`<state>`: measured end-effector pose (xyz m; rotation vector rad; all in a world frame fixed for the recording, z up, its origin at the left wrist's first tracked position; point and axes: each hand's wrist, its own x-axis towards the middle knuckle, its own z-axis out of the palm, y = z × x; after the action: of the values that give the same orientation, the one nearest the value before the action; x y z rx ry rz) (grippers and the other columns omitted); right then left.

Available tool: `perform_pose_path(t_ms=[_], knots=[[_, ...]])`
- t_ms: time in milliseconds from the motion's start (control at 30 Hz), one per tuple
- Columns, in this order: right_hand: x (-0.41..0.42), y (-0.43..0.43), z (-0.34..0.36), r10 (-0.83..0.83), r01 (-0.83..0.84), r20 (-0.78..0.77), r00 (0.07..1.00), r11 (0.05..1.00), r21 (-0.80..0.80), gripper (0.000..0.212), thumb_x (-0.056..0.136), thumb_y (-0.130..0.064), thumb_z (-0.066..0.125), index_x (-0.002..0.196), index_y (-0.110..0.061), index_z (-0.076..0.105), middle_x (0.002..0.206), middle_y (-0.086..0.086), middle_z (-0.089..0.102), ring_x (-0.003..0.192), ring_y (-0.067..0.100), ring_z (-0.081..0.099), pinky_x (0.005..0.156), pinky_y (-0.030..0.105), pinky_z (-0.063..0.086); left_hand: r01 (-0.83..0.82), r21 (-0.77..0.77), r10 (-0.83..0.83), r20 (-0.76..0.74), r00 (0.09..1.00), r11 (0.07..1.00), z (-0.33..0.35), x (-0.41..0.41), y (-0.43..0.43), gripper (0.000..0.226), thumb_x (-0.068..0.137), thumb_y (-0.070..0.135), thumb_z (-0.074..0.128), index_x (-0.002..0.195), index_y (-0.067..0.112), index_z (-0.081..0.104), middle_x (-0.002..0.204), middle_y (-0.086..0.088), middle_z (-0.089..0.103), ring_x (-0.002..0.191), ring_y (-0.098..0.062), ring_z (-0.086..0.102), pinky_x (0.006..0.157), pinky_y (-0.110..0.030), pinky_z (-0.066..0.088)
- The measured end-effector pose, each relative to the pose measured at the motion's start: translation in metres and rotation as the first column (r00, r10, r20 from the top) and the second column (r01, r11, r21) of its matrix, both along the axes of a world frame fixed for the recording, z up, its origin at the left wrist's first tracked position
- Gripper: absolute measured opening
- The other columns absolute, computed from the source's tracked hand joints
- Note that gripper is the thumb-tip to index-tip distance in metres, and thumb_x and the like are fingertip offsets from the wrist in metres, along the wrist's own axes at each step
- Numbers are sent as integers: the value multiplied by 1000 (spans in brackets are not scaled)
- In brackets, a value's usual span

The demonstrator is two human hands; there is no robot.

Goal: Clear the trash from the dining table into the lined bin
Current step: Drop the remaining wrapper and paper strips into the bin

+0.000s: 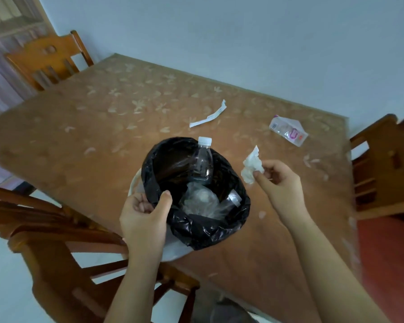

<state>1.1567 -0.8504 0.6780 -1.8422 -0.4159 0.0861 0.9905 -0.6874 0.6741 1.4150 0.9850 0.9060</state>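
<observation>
The left hand [145, 215] grips the near-left rim of the bin [135, 183], thumb pressed over its black liner [196, 229]. Inside stand a clear plastic bottle [203, 162] and some crumpled clear wrap [201, 201]. The right hand [280, 180] pinches a crumpled white tissue [252, 166] just beside the bin's right rim. On the table [79, 136] beyond lie 1 paper strip [208, 116] and 1 small carton [288, 130], well apart.
</observation>
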Motion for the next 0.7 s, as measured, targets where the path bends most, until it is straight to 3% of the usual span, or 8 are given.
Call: perform_pose_path(t_ms=[133, 233, 300, 433, 500, 567, 700], knots=[[-24, -12, 23, 135, -133, 18, 991, 988, -76, 18, 77, -14, 68, 84, -29, 61, 72, 0, 60, 65, 7, 53, 64, 17, 46, 90, -2, -90, 33, 995, 996, 9, 1, -33, 37, 75, 19, 68, 57, 24, 35, 40, 18, 35, 40, -3, 32, 40, -11, 29], [-39, -27, 29, 345, -316, 66, 936, 909, -271, 27, 77, -27, 68, 103, -31, 60, 90, -17, 60, 81, -6, 56, 72, 5, 43, 134, -15, -133, 64, 989, 991, 13, 0, -57, 30, 75, 19, 68, 58, 21, 43, 41, 18, 43, 40, -1, 38, 40, -12, 33], [-43, -44, 32, 404, -329, 151, 902, 871, -364, 34, 79, -33, 65, 112, -31, 57, 96, -20, 55, 90, -14, 50, 77, -1, 37, 149, -11, -148, 67, 987, 989, 15, 0, -75, 27, 73, 22, 68, 59, 20, 46, 43, 16, 46, 42, -1, 41, 42, -14, 36], [-39, -106, 38, 319, -208, 254, 913, 900, -382, 31, 81, -27, 63, 112, -25, 59, 98, -14, 56, 89, -8, 50, 79, 0, 34, 122, 61, -126, 67, 990, 991, 19, 8, -124, 36, 73, 23, 68, 56, 22, 36, 40, 16, 37, 40, -3, 34, 43, -13, 30], [-33, -150, 37, 268, -131, 279, 922, 895, -427, 30, 82, -27, 62, 112, -22, 59, 102, -9, 58, 96, 4, 53, 84, 10, 38, 97, 109, -101, 34, 994, 989, 22, 15, -156, 38, 73, 25, 68, 57, 20, 33, 40, 16, 37, 41, -4, 34, 47, -19, 30], [-29, -199, 34, 210, -63, 276, 938, 885, -461, 30, 83, -27, 60, 112, -19, 59, 105, -2, 60, 100, 13, 54, 87, 25, 43, 86, 140, -93, 40, 995, 986, 22, 22, -192, 39, 73, 25, 68, 58, 18, 32, 40, 18, 38, 42, -4, 34, 46, -17, 28], [-20, -295, 29, 166, -7, 277, 946, 869, -496, 29, 84, -24, 59, 112, -16, 59, 106, 1, 59, 102, 18, 53, 89, 35, 46, 37, 133, -46, 64, 997, 990, 21, 31, -261, 40, 74, 25, 68, 59, 19, 31, 46, 13, 36, 42, -3, 31, 43, -11, 24]])
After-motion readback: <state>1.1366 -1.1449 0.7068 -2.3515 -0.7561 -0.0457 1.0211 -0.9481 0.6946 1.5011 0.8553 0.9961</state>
